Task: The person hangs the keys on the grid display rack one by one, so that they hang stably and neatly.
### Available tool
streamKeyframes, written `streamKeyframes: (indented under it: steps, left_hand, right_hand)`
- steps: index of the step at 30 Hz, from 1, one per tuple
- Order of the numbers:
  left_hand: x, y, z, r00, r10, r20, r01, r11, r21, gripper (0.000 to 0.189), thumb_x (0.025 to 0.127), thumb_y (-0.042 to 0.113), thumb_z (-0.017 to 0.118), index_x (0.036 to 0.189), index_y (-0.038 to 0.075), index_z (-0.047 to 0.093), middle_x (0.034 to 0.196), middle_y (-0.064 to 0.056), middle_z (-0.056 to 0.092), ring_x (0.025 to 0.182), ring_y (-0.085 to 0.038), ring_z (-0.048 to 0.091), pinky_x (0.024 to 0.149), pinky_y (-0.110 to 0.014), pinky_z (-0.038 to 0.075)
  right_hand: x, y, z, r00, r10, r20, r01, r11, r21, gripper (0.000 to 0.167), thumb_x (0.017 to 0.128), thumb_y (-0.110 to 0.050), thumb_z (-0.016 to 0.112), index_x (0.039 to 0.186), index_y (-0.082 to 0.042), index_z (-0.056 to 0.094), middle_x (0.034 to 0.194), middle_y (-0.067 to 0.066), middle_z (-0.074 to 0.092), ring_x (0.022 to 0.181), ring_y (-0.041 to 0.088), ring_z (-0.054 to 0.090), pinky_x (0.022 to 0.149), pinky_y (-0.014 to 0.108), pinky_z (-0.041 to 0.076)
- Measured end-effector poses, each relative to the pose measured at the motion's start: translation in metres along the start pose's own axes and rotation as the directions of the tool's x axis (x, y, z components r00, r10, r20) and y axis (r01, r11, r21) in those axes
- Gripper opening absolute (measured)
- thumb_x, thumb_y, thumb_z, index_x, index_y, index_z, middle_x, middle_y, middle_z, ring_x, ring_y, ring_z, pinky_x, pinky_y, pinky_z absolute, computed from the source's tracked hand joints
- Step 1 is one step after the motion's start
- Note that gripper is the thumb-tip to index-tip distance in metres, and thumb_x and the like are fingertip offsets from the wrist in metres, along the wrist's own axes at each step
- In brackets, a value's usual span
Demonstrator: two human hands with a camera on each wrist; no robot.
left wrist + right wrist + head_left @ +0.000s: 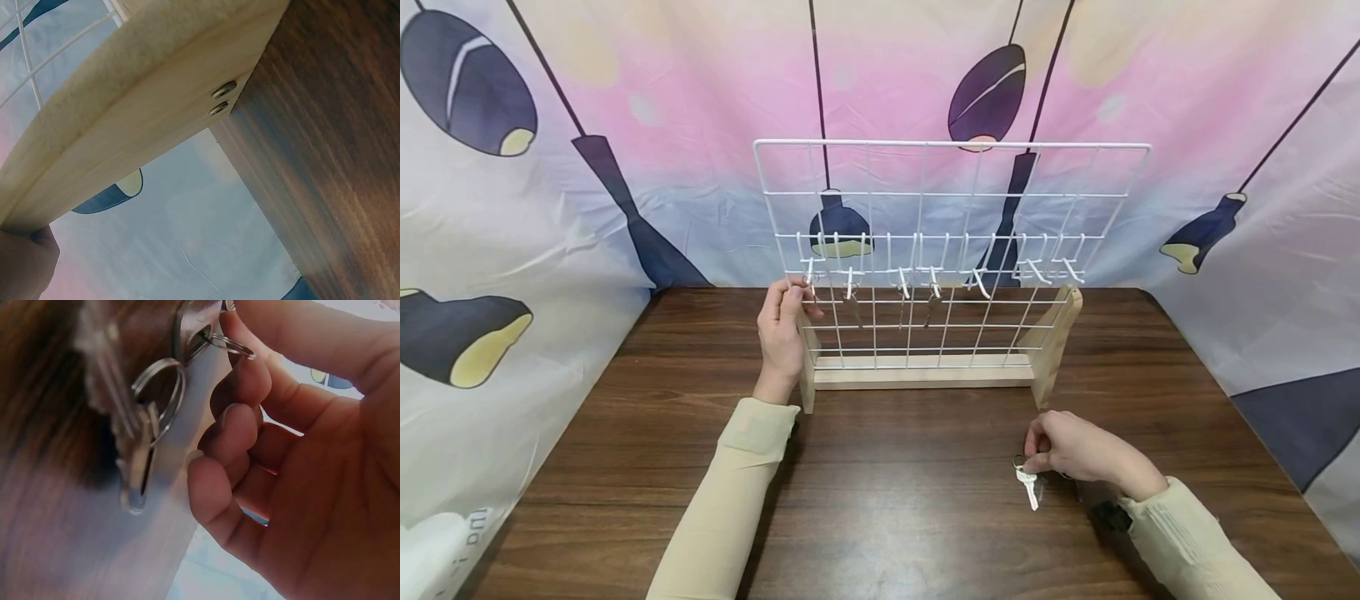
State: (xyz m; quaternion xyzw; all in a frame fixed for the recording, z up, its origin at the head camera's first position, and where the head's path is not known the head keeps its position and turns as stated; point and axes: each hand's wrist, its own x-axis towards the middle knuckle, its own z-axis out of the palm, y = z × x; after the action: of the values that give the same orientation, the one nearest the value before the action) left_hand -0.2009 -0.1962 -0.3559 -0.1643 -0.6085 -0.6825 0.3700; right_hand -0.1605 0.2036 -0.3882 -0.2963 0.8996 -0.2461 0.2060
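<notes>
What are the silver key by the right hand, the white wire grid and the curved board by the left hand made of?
Small, flat silvery key: probably metal, shiny, since it gleams brightly.
White rectangular wire grid: perhaps painted or plastic-coated metal, smooth; its thin bars are evenly white, hiding the core.
Pale curved wooden board: probably wood, seemingly unpainted and dull, because grain shows.

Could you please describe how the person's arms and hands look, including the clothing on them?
Plain cream sleeves end near the wrists. The left hand and right hand are bare, without gloves. A small black object sits by the right cuff; only a dark sliver shows by the left cuff.
</notes>
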Motion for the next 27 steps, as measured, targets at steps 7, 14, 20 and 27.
streamKeyframes:
  steps: [7, 14, 20, 27]
  left_hand:
    - [0.000, 0.001, 0.000, 1.000, 0.000, 0.007, 0.000, 1.000, 0.014, 0.037, 0.103, 0.014, 0.042, 0.105, -0.023, 0.046, 0.087, -0.013, 0.056, 0.071, -0.014, 0.059, 0.064, -0.027, 0.054]
    - [0.000, 0.002, 0.000, 1.000, 0.005, 0.011, -0.005, 1.000, 0.012, 0.035, 0.103, 0.012, 0.041, 0.106, -0.022, 0.047, 0.087, -0.016, 0.055, 0.071, -0.012, 0.059, 0.064, -0.028, 0.054]
    - [0.000, 0.003, 0.000, 1.000, 0.003, 0.008, -0.003, 1.000, -0.003, 0.035, 0.103, 0.010, 0.041, 0.106, -0.025, 0.044, 0.089, -0.025, 0.053, 0.070, -0.028, 0.058, 0.064, -0.029, 0.054]
    - [0.000, 0.003, 0.000, 1.000, -0.010, 0.004, 0.010, 1.000, -0.004, 0.032, 0.103, 0.008, 0.040, 0.106, -0.023, 0.046, 0.090, -0.032, 0.049, 0.071, -0.029, 0.057, 0.065, -0.029, 0.054]
  right_hand:
    - [0.003, -0.004, 0.003, 1.000, 0.007, -0.011, -0.007, 1.000, 0.005, 0.029, 0.082, -0.038, 0.077, 0.072, -0.017, 0.059, 0.063, -0.010, 0.052, 0.056, 0.005, 0.045, 0.051, 0.022, 0.040]
    - [0.006, -0.009, 0.003, 1.000, 0.004, -0.024, -0.006, 0.993, -0.115, 0.028, 0.080, -0.041, 0.077, 0.073, -0.022, 0.057, 0.061, -0.013, 0.048, 0.060, 0.003, 0.045, 0.069, 0.031, 0.035]
    - [0.010, -0.010, 0.002, 1.000, -0.007, -0.004, 0.006, 0.995, -0.102, 0.027, 0.079, -0.037, 0.079, 0.074, -0.022, 0.057, 0.060, -0.013, 0.047, 0.058, 0.003, 0.045, 0.068, 0.030, 0.036]
    - [0.013, -0.012, 0.002, 1.000, 0.013, 0.023, -0.012, 0.998, -0.066, 0.027, 0.076, -0.030, 0.082, 0.076, -0.021, 0.057, 0.066, -0.009, 0.049, 0.060, 0.006, 0.046, 0.059, 0.025, 0.039]
